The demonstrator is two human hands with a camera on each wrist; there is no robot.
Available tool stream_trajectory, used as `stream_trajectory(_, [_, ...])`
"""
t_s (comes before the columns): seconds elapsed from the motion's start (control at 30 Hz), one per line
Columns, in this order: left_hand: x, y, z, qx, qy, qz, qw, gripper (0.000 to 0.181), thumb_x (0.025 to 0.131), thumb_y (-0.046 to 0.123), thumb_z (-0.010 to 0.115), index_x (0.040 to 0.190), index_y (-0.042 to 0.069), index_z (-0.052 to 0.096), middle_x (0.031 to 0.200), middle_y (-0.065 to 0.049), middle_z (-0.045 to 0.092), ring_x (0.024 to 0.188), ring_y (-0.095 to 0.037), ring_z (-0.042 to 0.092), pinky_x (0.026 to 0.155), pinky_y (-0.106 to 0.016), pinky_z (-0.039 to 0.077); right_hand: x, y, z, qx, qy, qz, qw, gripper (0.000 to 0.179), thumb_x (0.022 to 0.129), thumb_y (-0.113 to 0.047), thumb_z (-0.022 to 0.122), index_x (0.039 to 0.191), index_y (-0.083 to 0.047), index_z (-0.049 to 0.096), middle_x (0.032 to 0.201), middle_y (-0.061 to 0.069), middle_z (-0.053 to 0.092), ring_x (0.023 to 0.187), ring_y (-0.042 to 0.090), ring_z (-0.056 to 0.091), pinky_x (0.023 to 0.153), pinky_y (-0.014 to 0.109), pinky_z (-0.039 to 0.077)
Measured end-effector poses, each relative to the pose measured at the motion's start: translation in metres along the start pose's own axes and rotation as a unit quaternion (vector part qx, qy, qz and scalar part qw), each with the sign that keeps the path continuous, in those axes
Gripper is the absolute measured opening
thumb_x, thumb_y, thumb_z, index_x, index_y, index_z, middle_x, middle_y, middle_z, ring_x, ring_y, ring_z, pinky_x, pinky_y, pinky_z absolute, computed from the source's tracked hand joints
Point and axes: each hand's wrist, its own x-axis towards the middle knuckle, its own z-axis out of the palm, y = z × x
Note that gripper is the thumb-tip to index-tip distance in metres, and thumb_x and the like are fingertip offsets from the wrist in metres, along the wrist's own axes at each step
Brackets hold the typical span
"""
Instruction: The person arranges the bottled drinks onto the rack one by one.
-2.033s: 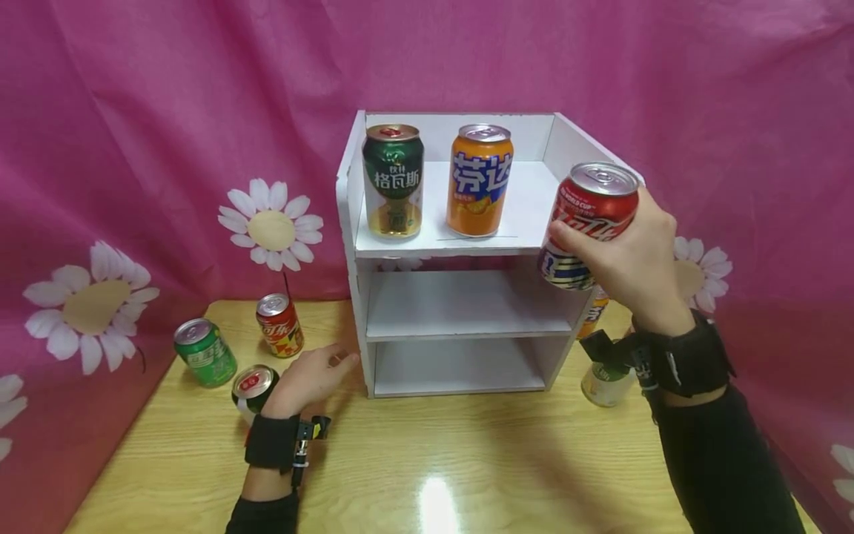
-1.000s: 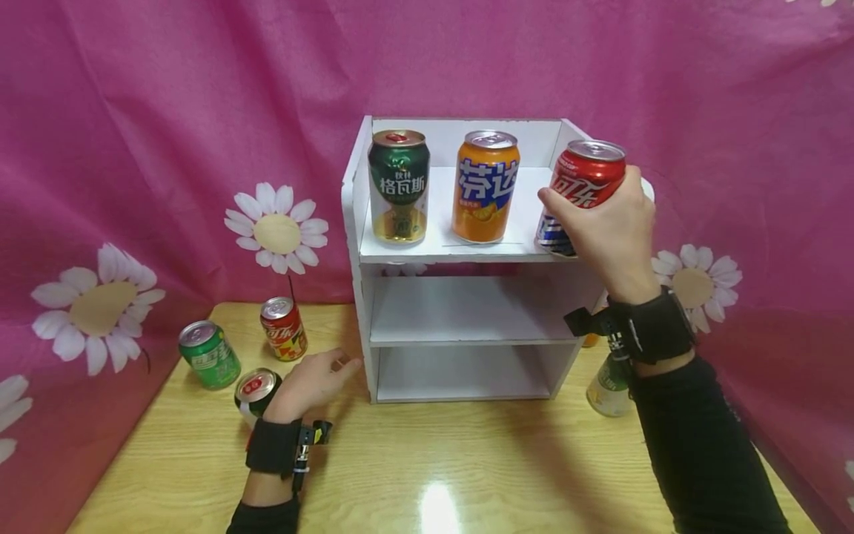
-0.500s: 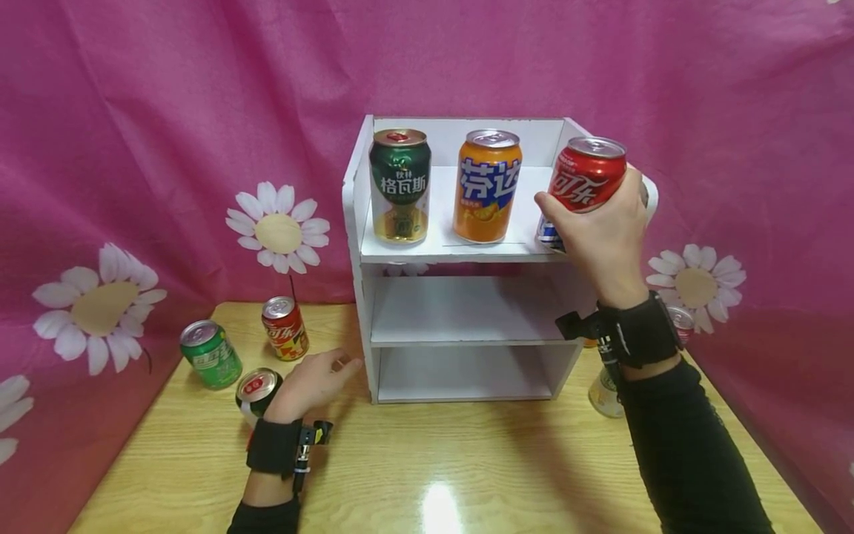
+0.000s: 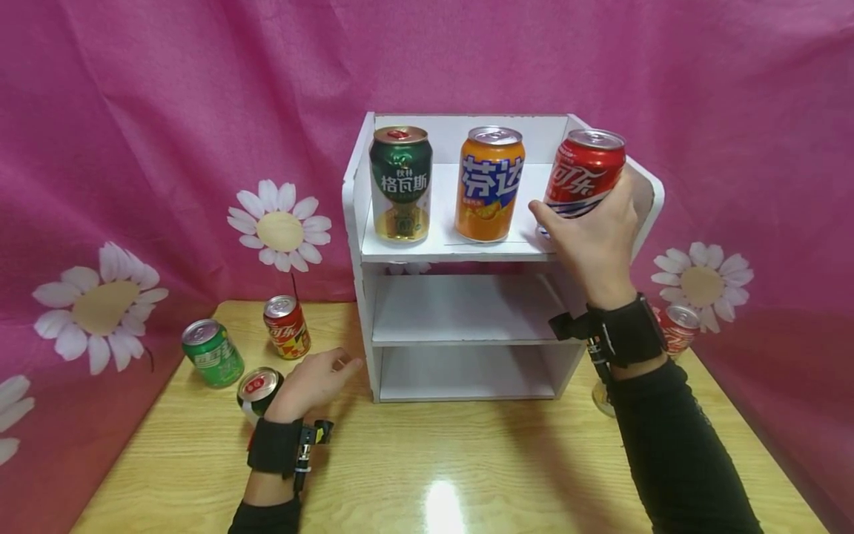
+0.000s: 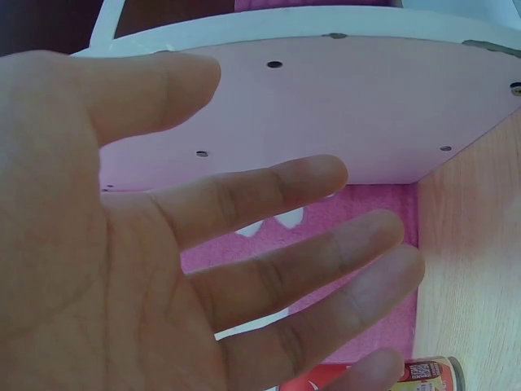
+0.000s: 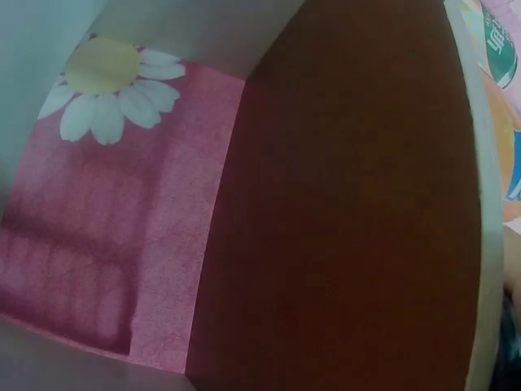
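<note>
Your right hand (image 4: 594,241) grips the red can (image 4: 588,170) above or on the top board of the white shelf (image 4: 467,308). The thumb lies at the front of the can and the other fingers are hidden. Your hand covers most of the can's base, so I cannot tell whether it rests on the board. To the left of this hand stand the orange can (image 4: 490,185) and, farther left, the green and gold can (image 4: 400,185), both upright and apart.

Your left hand (image 4: 316,382) is relaxed near the left wall of the shelf, its fingers loosely extended and spread. Just left of it is the dark can (image 4: 256,387), partly covered; farther left stands the green can (image 4: 216,360), and behind the hand the red and yellow can (image 4: 288,332).

Below your right hand and to its right, another red can (image 4: 680,326) shows partly past your arm.

Under both hands extends the table (image 4: 394,460), of pale wood with fine grain; a white patch of light (image 4: 443,508) shines between your forearms. Beyond your hands and at both sides hangs the pink curtain (image 4: 467,59), softly folded, with big white daisies (image 4: 279,231).
</note>
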Motion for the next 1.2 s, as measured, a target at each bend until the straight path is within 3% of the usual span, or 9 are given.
stream_trajectory(0.23, [0.0,0.0,0.001,-0.003,-0.002,-0.001,1.0,0.045,0.098,0.038,0.047,0.122,0.001,0.059,0.109,-0.012,0.065,0.095,-0.026,0.061,0.078,-0.044,0.049,0.002,-0.002,-0.005,-0.009,-0.041,0.024,0.9988,0.087,0.072,-0.047,0.076,0.134,-0.006,0.031,0.123,0.014,0.053,0.112,0.024,0.051,0.094,0.038,0.041])
stream_trajectory(0.43, [0.001,-0.001,0.002,-0.005,-0.005,-0.002,1.0,0.048,0.098,0.04,0.047,0.122,0.0,0.059,0.108,-0.012,0.065,0.093,-0.025,0.061,0.077,-0.043,0.049,0.004,-0.003,-0.015,-0.002,-0.105,0.053,0.9931,0.089,0.076,-0.046,0.074,0.139,-0.008,0.024,0.131,0.015,0.048,0.119,0.026,0.046,0.1,0.042,0.038])
stream_trajectory(0.53, [0.001,-0.001,0.002,-0.008,-0.01,-0.004,0.9999,0.049,0.098,0.04,0.047,0.123,0.0,0.058,0.108,-0.012,0.065,0.093,-0.024,0.061,0.077,-0.043,0.049,0.004,-0.003,-0.017,0.004,-0.115,0.057,0.9918,0.09,0.077,-0.045,0.073,0.14,-0.008,0.022,0.133,0.015,0.046,0.121,0.027,0.044,0.102,0.043,0.036])
stream_trajectory(0.87, [0.0,0.001,0.003,-0.014,-0.017,-0.011,0.9997,0.053,0.098,0.04,0.046,0.128,-0.003,0.054,0.116,-0.017,0.062,0.099,-0.028,0.06,0.081,-0.045,0.049,-0.006,0.005,0.0,-0.016,0.003,-0.014,0.9998,0.096,0.072,-0.05,0.075,0.141,-0.011,0.021,0.134,0.01,0.04,0.124,0.017,0.041,0.103,0.031,0.032])
stream_trajectory(1.2, [-0.001,0.002,0.002,-0.015,-0.02,-0.013,0.9996,0.054,0.098,0.041,0.046,0.13,-0.003,0.052,0.119,-0.018,0.061,0.1,-0.028,0.06,0.082,-0.046,0.048,-0.008,0.006,0.001,-0.024,0.001,-0.019,0.9995,0.09,0.074,-0.043,0.076,0.14,-0.004,0.028,0.131,0.017,0.043,0.12,0.025,0.044,0.103,0.036,0.034])
